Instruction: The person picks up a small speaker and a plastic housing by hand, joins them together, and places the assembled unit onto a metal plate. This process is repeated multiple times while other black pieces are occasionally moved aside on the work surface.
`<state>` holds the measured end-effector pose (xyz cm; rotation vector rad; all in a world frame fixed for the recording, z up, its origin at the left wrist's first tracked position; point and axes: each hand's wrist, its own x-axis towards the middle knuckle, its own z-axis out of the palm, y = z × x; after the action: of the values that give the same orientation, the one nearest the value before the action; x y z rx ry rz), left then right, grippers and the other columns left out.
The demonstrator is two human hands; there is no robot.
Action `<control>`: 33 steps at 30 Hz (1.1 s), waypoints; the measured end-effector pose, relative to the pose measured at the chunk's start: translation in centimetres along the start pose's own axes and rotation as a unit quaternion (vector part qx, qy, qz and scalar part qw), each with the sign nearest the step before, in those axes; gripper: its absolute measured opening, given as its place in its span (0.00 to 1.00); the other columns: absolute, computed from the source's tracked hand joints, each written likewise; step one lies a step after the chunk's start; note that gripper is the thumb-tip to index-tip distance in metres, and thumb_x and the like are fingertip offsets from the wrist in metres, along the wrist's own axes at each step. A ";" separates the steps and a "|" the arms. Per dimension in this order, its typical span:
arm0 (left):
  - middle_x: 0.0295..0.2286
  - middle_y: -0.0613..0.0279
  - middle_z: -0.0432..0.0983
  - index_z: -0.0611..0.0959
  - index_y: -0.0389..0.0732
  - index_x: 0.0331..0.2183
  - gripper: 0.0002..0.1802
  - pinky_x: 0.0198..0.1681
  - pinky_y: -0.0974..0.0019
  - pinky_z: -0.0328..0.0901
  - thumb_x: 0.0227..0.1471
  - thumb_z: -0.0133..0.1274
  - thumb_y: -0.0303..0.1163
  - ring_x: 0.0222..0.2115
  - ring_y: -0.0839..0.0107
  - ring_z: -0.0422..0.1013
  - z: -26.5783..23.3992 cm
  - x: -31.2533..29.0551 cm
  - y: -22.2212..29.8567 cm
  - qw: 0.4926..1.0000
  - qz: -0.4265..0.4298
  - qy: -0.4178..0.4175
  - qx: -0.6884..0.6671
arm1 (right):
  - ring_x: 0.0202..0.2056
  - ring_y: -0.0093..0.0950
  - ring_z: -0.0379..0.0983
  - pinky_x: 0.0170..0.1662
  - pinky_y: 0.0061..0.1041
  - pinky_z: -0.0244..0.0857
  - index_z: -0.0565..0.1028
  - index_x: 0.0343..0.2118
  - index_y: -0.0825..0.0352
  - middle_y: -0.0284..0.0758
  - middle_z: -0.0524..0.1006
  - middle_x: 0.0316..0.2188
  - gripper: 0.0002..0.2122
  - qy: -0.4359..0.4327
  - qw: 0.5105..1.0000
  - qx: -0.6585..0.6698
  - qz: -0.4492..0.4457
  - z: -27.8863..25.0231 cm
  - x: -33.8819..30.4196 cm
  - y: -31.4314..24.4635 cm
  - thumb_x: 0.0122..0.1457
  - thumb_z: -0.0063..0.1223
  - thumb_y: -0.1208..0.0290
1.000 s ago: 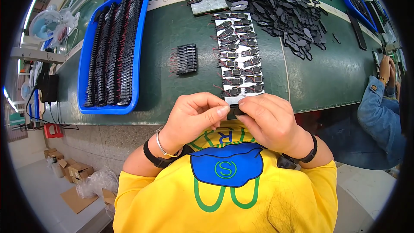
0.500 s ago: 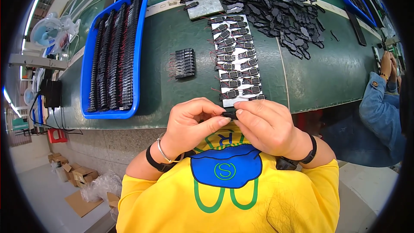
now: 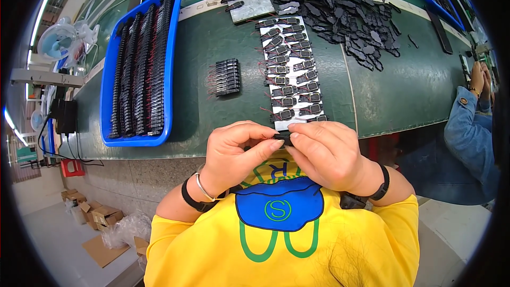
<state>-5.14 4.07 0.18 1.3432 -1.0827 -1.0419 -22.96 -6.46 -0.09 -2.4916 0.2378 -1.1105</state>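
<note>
Between my two hands, just off the table's near edge, is a small black plastic speaker part. My left hand pinches its left end between thumb and fingers, and my right hand grips its right end. The fingertips cover most of it. Right beyond my hands lies a white strip bearing two columns of small black speaker units with thin red wires. To the left of the strip, a compact row of similar black parts stands on the green table, red wires pointing left.
A blue tray at the left holds long rows of such parts. Loose black plastic pieces are heaped at the far right beside clear bags. A metal plate lies at the back. Another person's denim sleeve is at the right edge.
My hands stay almost in place, still holding the black part, which has tilted slightly between the fingers. The things on the table have not moved.
</note>
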 end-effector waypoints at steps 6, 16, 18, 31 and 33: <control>0.29 0.58 0.78 0.83 0.29 0.32 0.08 0.29 0.78 0.69 0.45 0.60 0.15 0.25 0.77 0.74 0.1 0.0 -0.1 0.999 -0.004 0.024 0.026 | 0.28 0.36 0.78 0.30 0.30 0.73 0.75 0.29 0.72 0.44 0.79 0.30 0.13 -0.002 1.000 -0.015 0.012 0.5 -0.2 0.0 0.37 0.65 0.81; 0.28 0.57 0.79 0.83 0.31 0.32 0.09 0.28 0.76 0.68 0.44 0.61 0.17 0.26 0.75 0.74 -0.8 -0.3 -0.2 0.994 0.096 0.011 0.055 | 0.27 0.35 0.77 0.31 0.26 0.72 0.76 0.32 0.72 0.42 0.78 0.28 0.14 0.012 0.995 0.080 0.067 -0.1 0.6 0.1 0.41 0.67 0.78; 0.28 0.56 0.79 0.83 0.32 0.32 0.09 0.28 0.76 0.67 0.43 0.62 0.18 0.26 0.74 0.74 -1.3 -0.4 -0.4 0.988 0.136 0.014 0.065 | 0.26 0.33 0.77 0.31 0.25 0.71 0.76 0.34 0.72 0.42 0.78 0.28 0.14 -0.042 0.942 0.250 0.218 -0.6 0.4 0.0 0.43 0.67 0.77; 0.26 0.59 0.79 0.83 0.35 0.32 0.09 0.28 0.74 0.65 0.43 0.63 0.21 0.25 0.73 0.73 -1.5 -0.2 -0.9 0.983 0.163 0.002 0.087 | 0.22 0.31 0.76 0.26 0.24 0.67 0.78 0.32 0.71 0.37 0.78 0.24 0.08 -0.041 0.958 0.248 0.138 0.5 0.2 0.6 0.49 0.63 0.76; 0.27 0.58 0.79 0.83 0.35 0.32 0.09 0.28 0.74 0.65 0.43 0.63 0.21 0.25 0.73 0.73 -1.5 -0.2 -1.1 0.978 0.183 -0.002 0.100 | 0.22 0.31 0.76 0.26 0.25 0.67 0.78 0.31 0.71 0.38 0.78 0.23 0.08 -0.040 0.958 0.247 0.139 0.6 0.1 0.6 0.49 0.63 0.76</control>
<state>-3.66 4.54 -0.80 1.2351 -1.4051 -0.6755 -22.43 -6.88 -0.70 -1.9825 0.2428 -0.8289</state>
